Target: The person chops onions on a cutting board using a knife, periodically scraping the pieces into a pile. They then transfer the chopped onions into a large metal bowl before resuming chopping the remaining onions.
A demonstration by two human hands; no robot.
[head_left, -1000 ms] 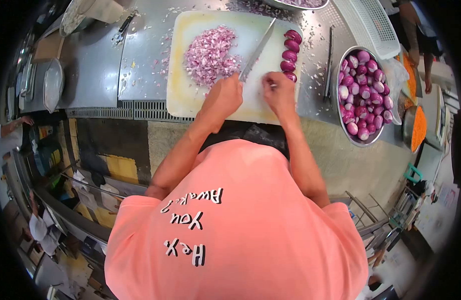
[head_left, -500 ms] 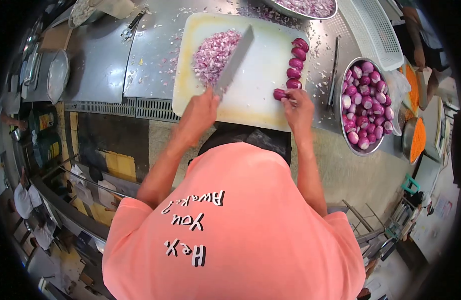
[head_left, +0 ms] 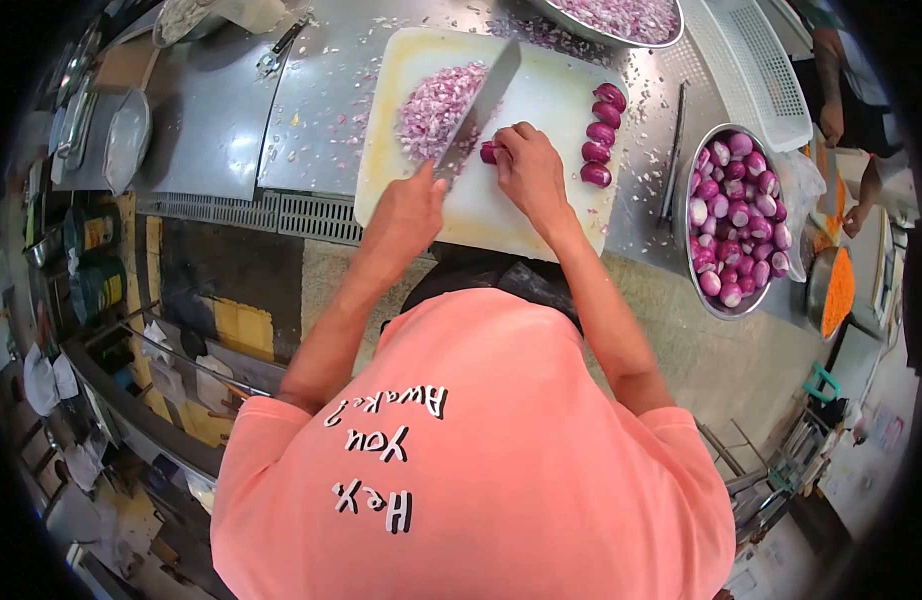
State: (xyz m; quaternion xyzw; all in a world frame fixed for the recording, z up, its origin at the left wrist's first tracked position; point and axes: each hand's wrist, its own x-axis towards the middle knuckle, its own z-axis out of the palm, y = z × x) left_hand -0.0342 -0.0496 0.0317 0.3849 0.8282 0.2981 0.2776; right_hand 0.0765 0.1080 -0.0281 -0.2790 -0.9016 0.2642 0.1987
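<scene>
My left hand (head_left: 403,215) is wrapped round the handle of a broad knife (head_left: 484,103). The blade slants up and to the right over the white cutting board (head_left: 481,220), beside a heap of chopped red onion (head_left: 436,105). To the right of the blade, my right hand (head_left: 531,172) pinches a small red onion (head_left: 489,152) on the board, with its fingertips partly hiding it. Several peeled red onions (head_left: 597,153) lie in a column along the board's right side.
A steel bowl of whole red onions (head_left: 736,225) stands right of the board; another bowl holds chopped onion (head_left: 621,15) at the top. A white basket (head_left: 756,75), a dark rod (head_left: 673,150) and a bowl of orange shreds (head_left: 837,290) lie rightward. Another person's hand (head_left: 858,218) shows at far right.
My right hand has moved left and up from the onion column to beside the blade, bringing a red onion with it. My left hand still holds the knife. The person at far right has shifted.
</scene>
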